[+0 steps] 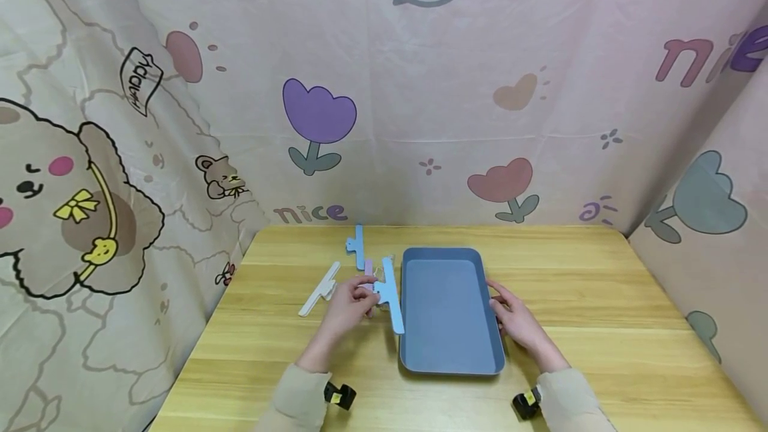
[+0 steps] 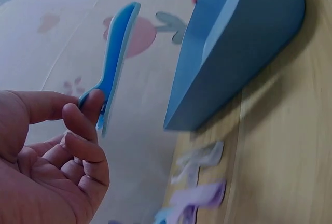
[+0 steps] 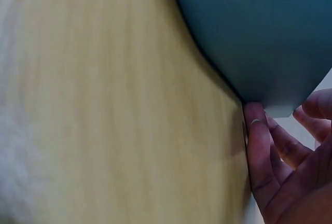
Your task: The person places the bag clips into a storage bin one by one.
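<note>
The blue-grey tray (image 1: 450,315) sits right of centre in the lower half of the head frame, its long axis running top to bottom; the right hand (image 1: 519,322) touches its right wall, though whether the fingers pinch that wall cannot be told. The left hand (image 1: 348,303), to the tray's left, is the nearer to the light-blue clip (image 1: 393,302) and pinches it by its lever, raised clear at the tray's left rim, its long axis roughly parallel to that side.
</note>
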`<act>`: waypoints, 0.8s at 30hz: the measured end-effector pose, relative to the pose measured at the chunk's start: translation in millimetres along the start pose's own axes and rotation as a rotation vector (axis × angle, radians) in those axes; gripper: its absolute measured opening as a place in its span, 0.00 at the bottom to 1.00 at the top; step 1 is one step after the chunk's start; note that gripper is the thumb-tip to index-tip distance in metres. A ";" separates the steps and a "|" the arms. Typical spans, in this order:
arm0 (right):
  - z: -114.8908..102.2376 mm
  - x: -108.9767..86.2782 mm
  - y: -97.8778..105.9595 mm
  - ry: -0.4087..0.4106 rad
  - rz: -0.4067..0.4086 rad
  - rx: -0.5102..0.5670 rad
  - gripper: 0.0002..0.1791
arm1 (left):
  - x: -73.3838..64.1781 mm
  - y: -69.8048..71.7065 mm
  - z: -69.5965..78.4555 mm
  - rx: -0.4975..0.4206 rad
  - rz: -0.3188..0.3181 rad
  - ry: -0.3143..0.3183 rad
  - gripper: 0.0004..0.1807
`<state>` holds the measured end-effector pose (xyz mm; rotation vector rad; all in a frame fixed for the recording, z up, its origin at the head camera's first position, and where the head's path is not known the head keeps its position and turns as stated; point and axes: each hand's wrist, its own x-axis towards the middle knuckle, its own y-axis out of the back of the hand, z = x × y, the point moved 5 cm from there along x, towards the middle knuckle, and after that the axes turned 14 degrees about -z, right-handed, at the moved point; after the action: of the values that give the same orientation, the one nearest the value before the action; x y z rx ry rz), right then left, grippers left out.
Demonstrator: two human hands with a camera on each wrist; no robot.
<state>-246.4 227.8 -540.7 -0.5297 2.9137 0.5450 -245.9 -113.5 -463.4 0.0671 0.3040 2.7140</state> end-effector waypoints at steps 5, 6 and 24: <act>0.5 -0.3 -1.5 0.019 -0.032 0.056 0.28 | 9.7 -17.1 4.3 0.023 -0.061 -0.021 0.20; 0.7 -0.2 -1.8 0.023 -0.041 0.069 0.28 | 12.0 -19.8 4.3 0.025 -0.067 -0.025 0.19; 1.1 -0.2 2.9 0.033 -0.077 0.112 0.28 | 55.2 -75.7 13.3 0.060 -0.167 0.084 0.18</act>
<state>-247.2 230.8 -540.7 -0.6378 2.9188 0.3635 -265.6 -21.0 -467.1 -0.0533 0.3970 2.5467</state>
